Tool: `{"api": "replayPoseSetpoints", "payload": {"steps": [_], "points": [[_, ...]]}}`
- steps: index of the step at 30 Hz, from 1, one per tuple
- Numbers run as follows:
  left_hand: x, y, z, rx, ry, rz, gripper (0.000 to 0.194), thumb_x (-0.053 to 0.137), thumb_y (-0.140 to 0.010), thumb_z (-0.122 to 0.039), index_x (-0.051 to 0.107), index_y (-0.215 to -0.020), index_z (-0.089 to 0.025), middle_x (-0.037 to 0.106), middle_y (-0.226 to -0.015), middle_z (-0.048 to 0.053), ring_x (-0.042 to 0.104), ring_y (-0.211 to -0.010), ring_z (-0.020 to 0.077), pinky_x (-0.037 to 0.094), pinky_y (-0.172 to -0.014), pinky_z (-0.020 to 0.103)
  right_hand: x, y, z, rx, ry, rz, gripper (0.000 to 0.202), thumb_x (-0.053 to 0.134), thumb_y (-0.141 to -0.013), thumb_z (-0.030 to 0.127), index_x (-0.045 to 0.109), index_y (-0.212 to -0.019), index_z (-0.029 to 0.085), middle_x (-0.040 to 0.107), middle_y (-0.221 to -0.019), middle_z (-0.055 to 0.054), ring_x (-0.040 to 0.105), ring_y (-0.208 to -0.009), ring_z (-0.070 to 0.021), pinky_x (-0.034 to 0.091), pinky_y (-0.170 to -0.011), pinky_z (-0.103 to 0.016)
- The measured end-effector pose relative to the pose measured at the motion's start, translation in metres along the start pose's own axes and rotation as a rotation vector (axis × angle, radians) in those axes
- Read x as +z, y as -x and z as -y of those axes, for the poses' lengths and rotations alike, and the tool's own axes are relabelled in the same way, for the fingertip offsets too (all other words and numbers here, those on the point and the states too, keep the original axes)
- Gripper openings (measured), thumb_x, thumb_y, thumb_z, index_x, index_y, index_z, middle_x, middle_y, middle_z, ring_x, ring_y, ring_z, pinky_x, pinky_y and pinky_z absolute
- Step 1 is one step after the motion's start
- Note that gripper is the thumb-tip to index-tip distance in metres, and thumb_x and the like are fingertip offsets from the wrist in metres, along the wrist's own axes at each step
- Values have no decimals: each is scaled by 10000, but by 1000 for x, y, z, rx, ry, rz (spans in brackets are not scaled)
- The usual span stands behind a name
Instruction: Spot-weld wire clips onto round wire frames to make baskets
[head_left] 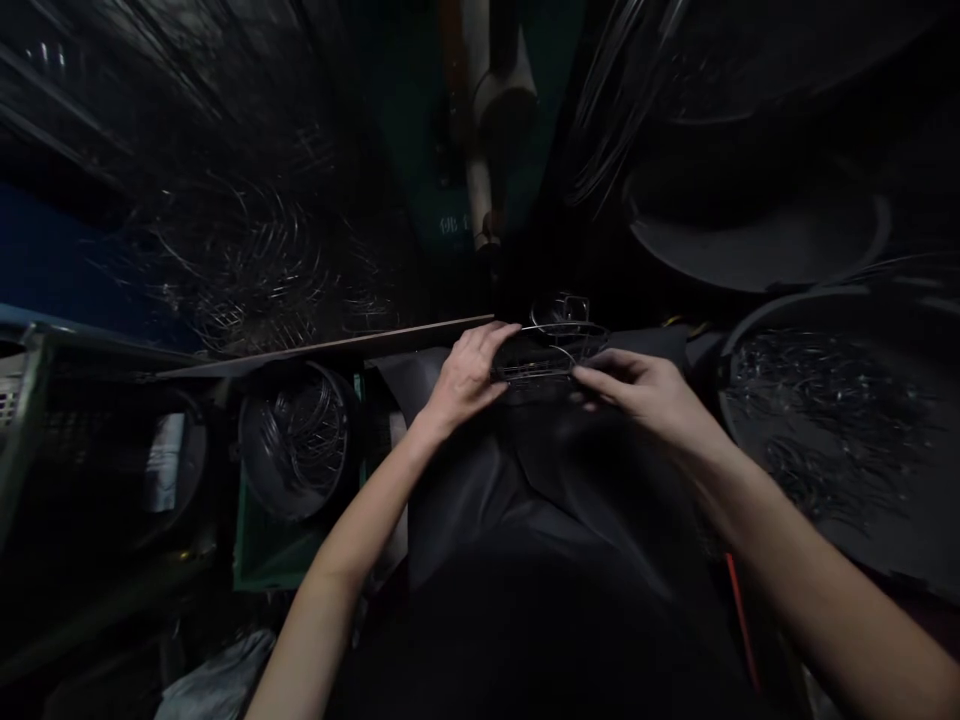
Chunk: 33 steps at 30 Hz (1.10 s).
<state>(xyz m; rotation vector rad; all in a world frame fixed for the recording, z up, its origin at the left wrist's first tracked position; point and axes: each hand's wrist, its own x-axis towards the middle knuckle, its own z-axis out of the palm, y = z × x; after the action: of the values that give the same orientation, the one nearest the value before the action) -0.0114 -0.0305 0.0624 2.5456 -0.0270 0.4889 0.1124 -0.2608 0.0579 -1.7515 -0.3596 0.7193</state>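
Between my two hands, just above my black-clad lap, is a thin wire frame [536, 373] with curved and straight metal rods. My left hand [471, 372] grips its left side, thumb below and fingers above. On the right, my right hand [630, 380] pinches a rod end between thumb and fingers. Behind the frame stands a smaller bent wire loop piece [559, 310]; whether it is joined to the frame I cannot tell. Straight ahead, the machine's narrow pointed head [487, 225] hangs down a little beyond my hands.
To the right stands a wide grey tub [795, 500] with many small wire pieces. At left are a black bucket [251, 455] of wire rings and a green crate [274, 570]. Tangled wire parts [262, 260] lie beyond a board edge [375, 338]. Another basin [757, 250] sits upper right.
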Motion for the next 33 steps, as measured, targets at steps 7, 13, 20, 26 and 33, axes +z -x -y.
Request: {"api": "replayPoseSetpoints", "payload": {"steps": [7,13,20,26,33], "points": [[-9,1,-11,-67,-50,59,636,626,-778,-121,397,-1366,-195,507,-1318,120,477,-1250,264,444,-1035,434,47,-10,53,36,-96,35,405,811,-637,492,667,-789,145,665,-700,-35,650,-610,-146,532,-510,-211],[-14,-7,-13,-83,-109,37,617,609,-782,-106,406,-1356,-203,518,-1300,113,500,-1220,257,444,-1030,424,50,-11,72,48,-103,8,446,845,-574,501,648,-749,141,637,-633,-29,622,-547,-133,499,-453,-196],[-10,-11,-11,-87,-121,-19,580,612,-768,-83,436,-1316,-160,539,-1254,129,519,-1182,255,450,-1012,414,56,-24,61,-25,-117,16,394,809,-640,482,647,-783,151,650,-670,-14,630,-575,-130,544,-544,-225],[-10,-11,-3,-65,-141,-27,611,618,-774,-103,400,-1342,-154,515,-1280,132,498,-1194,257,444,-1021,405,61,-17,73,-36,-105,12,409,801,-630,516,626,-743,164,628,-625,-12,624,-544,-145,553,-541,-260],[-10,-14,-3,-97,-118,-9,631,584,-761,-66,394,-1350,-191,498,-1309,121,488,-1221,259,439,-1023,416,58,-25,63,-46,-95,-50,328,779,-683,457,641,-779,176,643,-673,-9,613,-548,-139,552,-554,-272]]}}
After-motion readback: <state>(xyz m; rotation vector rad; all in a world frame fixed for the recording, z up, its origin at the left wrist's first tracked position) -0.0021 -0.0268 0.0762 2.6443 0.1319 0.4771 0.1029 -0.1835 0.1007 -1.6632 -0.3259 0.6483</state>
